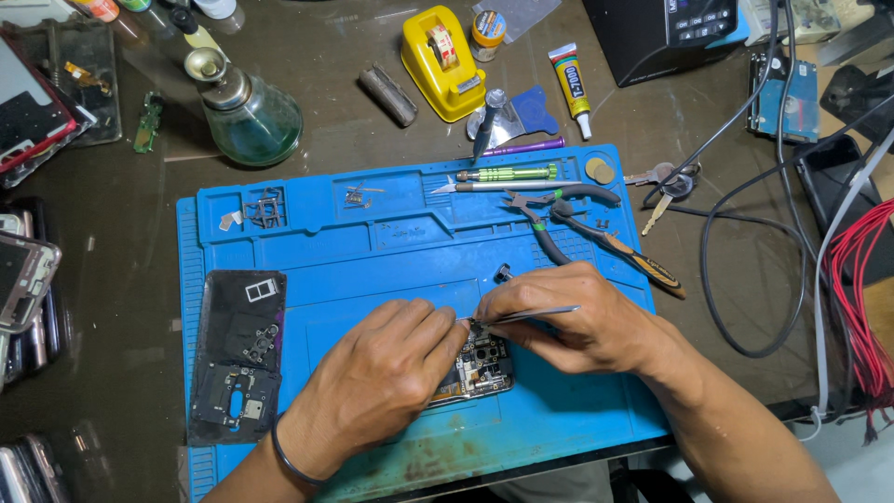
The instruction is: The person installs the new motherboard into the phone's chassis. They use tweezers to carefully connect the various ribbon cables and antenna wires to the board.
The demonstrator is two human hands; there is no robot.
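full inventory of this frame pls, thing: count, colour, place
repair mat: 1, blue, centre of the table
opened phone: 1, dark with bare circuit parts, on the mat under both hands
phone back cover: 1, black, left edge of the mat
tweezers: 1, silver, in the right hand
pliers: 1, dark handles, top right of the mat
cutter: 1, orange and black handle, right edge of the mat
screwdriver: 1, green, top tray of the mat
tape dispenser: 1, yellow, behind the mat
glass bottle: 1, green, behind the mat at left
glue tube: 1, white, behind the mat
keys: 1 bunch, metal, right of the mat
left hand: fingers on the phone
right hand: gripping the tweezers
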